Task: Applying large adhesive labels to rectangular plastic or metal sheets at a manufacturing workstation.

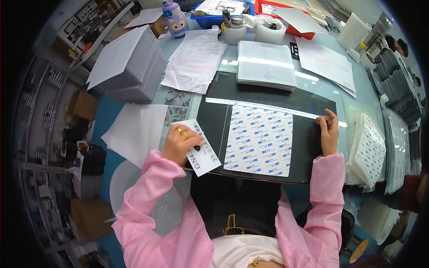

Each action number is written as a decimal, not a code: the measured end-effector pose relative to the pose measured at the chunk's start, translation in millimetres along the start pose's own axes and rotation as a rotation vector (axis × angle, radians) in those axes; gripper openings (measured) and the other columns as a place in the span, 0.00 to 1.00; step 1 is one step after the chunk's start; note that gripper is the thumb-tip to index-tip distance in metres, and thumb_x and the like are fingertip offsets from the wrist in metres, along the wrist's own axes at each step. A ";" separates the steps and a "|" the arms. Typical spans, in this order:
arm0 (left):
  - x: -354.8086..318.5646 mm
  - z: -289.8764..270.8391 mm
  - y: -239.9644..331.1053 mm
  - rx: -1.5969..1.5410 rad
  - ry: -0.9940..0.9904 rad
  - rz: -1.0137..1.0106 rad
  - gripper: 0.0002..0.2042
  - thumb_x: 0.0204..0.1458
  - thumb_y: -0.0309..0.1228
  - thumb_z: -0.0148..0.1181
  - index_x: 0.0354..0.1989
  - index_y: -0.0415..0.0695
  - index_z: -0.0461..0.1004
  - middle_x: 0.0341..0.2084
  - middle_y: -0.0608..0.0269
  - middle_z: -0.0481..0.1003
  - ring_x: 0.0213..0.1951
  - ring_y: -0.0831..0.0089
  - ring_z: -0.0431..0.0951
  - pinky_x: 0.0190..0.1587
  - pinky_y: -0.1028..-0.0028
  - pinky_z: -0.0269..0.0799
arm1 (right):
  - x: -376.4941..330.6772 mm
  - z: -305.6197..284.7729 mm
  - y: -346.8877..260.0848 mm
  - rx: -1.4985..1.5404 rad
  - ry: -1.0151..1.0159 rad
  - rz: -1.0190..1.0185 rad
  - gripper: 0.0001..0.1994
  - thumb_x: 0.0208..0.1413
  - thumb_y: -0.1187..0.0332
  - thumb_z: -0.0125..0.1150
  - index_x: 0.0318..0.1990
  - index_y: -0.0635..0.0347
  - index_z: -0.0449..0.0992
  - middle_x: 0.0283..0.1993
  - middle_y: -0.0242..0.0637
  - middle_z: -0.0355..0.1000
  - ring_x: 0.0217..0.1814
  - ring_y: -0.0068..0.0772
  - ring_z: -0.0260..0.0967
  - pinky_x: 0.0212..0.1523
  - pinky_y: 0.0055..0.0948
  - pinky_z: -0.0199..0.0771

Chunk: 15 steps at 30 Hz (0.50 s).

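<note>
holding a white card (207,155) w/ dark print, the l hand (181,142) pinches it by the l edge of the black mat (308,152); small black thing (197,148) shows at the fingers, can't tell what. r hand (328,128) is at the mat's r side, fingers part bent, nr the r end of a shiny clear strip (277,110); can't tell if it pinches or touches it. blue-printed sheet (259,143) lies flat on the mat btwn the hands, strip running just by its top edge.

in the way: card juts over the mat's l edge, low r corner nr the sheet. white sheet stack (266,64) sits at the mat's far side; tall paper stack (145,67) back l, creased printed paper (192,62) beside it. loose white sheets (138,129) lie l of the l hand, flat white papers (328,67) back r. bagged pack (368,149), also blue-printed, is r of the r hand.

count: 1 card, 1 blue-printed sheet on mat, 1 strip, 1 purple bottle (175,21), 2 white round holders (234,35), 2 baskets: blue basket (210,20) + red basket (293,31). loose sheets overlap, so no sure no.; same w/ stacks.
</note>
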<state>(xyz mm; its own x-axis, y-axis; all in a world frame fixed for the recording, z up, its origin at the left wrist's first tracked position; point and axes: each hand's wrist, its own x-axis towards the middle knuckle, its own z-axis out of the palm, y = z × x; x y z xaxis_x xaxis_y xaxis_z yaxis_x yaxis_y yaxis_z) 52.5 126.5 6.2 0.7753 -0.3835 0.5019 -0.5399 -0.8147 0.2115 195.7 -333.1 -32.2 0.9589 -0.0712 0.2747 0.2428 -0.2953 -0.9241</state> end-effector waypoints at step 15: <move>4.6 -24.1 69.3 -0.139 -0.255 -0.217 0.41 0.37 0.49 0.74 0.61 0.45 0.66 0.58 0.55 0.66 0.63 0.54 0.63 0.70 0.48 0.45 | -1.6 78.8 -44.3 -0.645 -0.147 -0.385 0.08 0.60 0.67 0.58 0.33 0.64 0.76 0.37 0.40 0.70 0.43 0.45 0.69 0.42 0.37 0.70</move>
<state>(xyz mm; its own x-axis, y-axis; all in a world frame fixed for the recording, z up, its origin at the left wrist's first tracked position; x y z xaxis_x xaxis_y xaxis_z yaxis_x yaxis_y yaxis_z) 10.8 78.7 43.4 0.9241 -0.3184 0.2111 -0.3795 -0.8287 0.4113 195.0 -244.8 -12.6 0.8443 0.2634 0.4666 0.4735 -0.7744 -0.4197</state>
